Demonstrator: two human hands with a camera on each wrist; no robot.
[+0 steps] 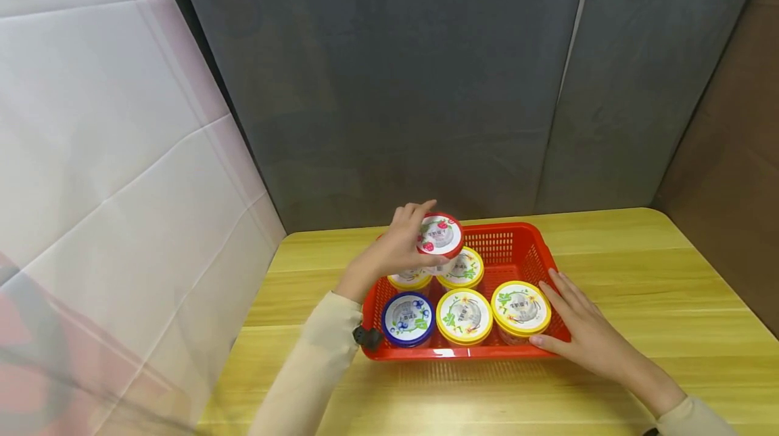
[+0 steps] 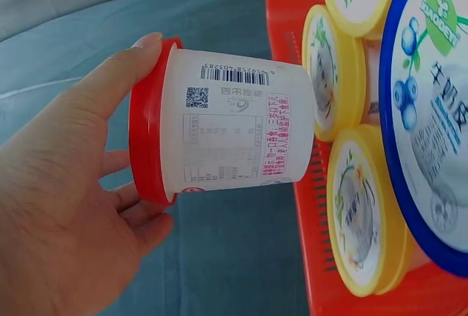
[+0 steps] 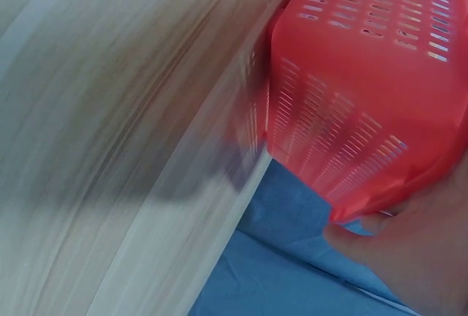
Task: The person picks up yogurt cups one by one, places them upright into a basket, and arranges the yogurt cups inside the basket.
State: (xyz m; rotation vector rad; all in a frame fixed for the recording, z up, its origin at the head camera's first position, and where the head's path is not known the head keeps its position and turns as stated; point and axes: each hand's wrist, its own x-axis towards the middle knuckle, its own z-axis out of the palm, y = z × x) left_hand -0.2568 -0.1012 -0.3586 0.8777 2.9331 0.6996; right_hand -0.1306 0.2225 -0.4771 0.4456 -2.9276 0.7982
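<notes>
A white tub with a red lid (image 1: 441, 234) is gripped by its lid in my left hand (image 1: 398, 241), above the back left of a red plastic basket (image 1: 511, 240). In the left wrist view the tub (image 2: 234, 122) lies on its side, barcode showing, thumb and fingers round the lid. Below it in the basket stand a blue-lidded tub (image 1: 408, 319) and several yellow-lidded tubs (image 1: 465, 316). My right hand (image 1: 587, 331) rests on the basket's front right corner, fingers spread and mostly straight, thumb at the front rim.
The basket sits on a wood-grain table (image 1: 633, 260). Behind rises a dark grey panel (image 1: 389, 98); a white panel (image 1: 122, 125) stands at the left and a brown one (image 1: 724, 172) at the right.
</notes>
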